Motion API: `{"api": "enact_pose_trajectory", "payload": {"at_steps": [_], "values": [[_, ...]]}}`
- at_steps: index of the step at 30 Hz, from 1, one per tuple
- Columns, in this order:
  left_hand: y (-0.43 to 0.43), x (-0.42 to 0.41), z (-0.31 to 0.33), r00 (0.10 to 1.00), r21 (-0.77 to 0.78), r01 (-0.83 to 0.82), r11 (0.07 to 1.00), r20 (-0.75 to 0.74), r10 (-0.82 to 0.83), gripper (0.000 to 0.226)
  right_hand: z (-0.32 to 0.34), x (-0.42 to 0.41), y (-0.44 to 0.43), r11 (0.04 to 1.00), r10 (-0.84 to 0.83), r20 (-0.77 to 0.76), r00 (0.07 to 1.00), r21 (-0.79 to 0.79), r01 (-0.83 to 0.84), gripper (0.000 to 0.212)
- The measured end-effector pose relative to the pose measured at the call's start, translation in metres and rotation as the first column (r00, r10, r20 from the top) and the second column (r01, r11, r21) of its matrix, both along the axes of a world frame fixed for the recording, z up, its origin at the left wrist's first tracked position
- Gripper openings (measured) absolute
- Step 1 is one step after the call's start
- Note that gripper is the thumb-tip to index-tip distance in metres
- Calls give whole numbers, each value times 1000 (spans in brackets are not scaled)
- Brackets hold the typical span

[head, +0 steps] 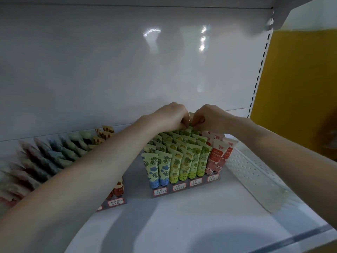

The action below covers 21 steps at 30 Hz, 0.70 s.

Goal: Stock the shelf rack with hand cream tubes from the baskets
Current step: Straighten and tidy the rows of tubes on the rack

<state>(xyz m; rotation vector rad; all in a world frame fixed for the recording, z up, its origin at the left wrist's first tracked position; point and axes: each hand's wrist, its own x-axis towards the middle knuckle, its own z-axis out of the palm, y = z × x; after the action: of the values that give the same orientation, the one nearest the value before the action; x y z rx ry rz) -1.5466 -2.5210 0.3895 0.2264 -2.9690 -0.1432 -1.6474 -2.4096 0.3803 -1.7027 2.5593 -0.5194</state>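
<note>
L hand (169,115) & R hand (209,117), fingers pinching one tube (191,115) at the rack (186,188) back row. Rack looks nearly full, prob. just a few left.

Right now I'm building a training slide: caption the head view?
Left hand and right hand pinch a tube at the back of the green row in the rack.

Our left hand (169,116) and right hand (209,117) met at the rear tubes (184,133) of the right rack (186,188). The left rack (116,202) sat beside it on the shelf (182,227), a divider (255,172) on its other side.
</note>
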Motion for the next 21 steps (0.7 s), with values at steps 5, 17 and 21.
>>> {"api": "enact_pose_trajectory", "payload": {"at_steps": [5, 17, 21], "values": [[0, 1, 0, 1000, 6, -2, 1000, -4, 2, 17, 1, 1, 2, 1000, 10, -2, 1000, -14, -10, 14], [16, 12, -7, 996, 19, 93, 996, 16, -93, 19, -1, 12, 30, 1000, 26, 18, 999, -17, -26, 14], [18, 11, -4, 997, 16, 67, 998, 38, -68, 19, -3, 14, 25, 1000, 21, 11, 1000, 5, -21, 17]]}}
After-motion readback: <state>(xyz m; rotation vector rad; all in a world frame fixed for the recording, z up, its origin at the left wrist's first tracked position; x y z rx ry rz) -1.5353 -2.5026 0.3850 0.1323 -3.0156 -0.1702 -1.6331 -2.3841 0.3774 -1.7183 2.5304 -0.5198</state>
